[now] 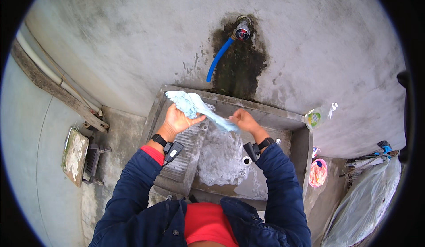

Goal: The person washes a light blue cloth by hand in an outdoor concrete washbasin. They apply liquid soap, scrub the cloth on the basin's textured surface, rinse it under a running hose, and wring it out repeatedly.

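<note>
A wet, light-blue cloth (189, 103) stretches between my hands above a concrete laundry sink (300, 154). My left hand (177, 119) has its bunched end resting over the fingers, thumb pointing right beneath it. At the other end, my right hand (245, 120) pinches the cloth's edge with curled, slightly blurred fingers. Below my left forearm lies the sink's ribbed washboard (179, 150), wet with suds. White foam (220, 160) spreads over the basin floor beside a round drain hole (246, 161).
A blue hose (219, 59) hangs from the wall tap (242, 31). A clear detergent bottle (313, 118) stands at the sink's right back corner. Right of the sink, a pink basin (310, 179) holds clothes near plastic sheeting (368, 197). A dark stool (93, 164) is at left.
</note>
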The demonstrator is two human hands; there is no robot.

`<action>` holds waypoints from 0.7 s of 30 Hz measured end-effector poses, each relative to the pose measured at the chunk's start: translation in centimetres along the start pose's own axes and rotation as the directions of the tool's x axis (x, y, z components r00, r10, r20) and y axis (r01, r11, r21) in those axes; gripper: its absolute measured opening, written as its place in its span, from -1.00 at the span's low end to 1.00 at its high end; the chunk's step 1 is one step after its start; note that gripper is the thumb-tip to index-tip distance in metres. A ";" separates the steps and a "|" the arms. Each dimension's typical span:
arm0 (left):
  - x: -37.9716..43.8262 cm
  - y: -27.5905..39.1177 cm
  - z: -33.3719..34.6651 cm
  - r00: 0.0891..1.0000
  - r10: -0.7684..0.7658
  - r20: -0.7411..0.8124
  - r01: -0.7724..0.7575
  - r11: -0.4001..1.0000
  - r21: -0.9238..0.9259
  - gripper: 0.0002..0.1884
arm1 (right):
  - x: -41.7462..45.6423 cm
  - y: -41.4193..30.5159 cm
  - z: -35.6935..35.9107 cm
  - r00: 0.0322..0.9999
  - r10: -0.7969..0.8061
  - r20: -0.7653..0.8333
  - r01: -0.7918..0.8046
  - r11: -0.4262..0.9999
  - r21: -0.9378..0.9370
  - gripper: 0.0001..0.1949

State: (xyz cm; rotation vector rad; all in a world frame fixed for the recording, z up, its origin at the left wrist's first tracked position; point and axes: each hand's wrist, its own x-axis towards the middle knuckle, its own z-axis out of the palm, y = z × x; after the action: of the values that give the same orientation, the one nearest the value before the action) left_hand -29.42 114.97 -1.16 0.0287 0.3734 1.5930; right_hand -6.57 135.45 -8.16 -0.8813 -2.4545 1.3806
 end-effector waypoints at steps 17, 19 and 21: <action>1.8 -1.4 0.9 0.967 0.203 -0.157 -0.213 0.976 -0.050 -0.43 | 0.2 -7.5 3.4 0.974 -0.062 0.218 -0.179 0.378 0.908 -0.72; 1.7 -2.4 -1.0 0.991 -0.123 -0.059 0.125 0.992 0.029 -0.25 | 0.2 -8.3 3.5 0.960 -0.115 0.257 -0.193 0.395 0.898 -0.69; 2.9 -4.4 -1.8 0.976 0.033 -0.217 0.030 0.960 0.280 -0.46 | 0.5 -7.7 3.9 0.952 -0.134 0.274 -0.181 0.476 0.861 -0.68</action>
State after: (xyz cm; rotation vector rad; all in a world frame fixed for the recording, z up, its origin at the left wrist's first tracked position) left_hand -25.83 117.45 -4.59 0.0715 0.7728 1.5376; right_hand -11.80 129.90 -3.95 -0.4211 -1.3965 2.5567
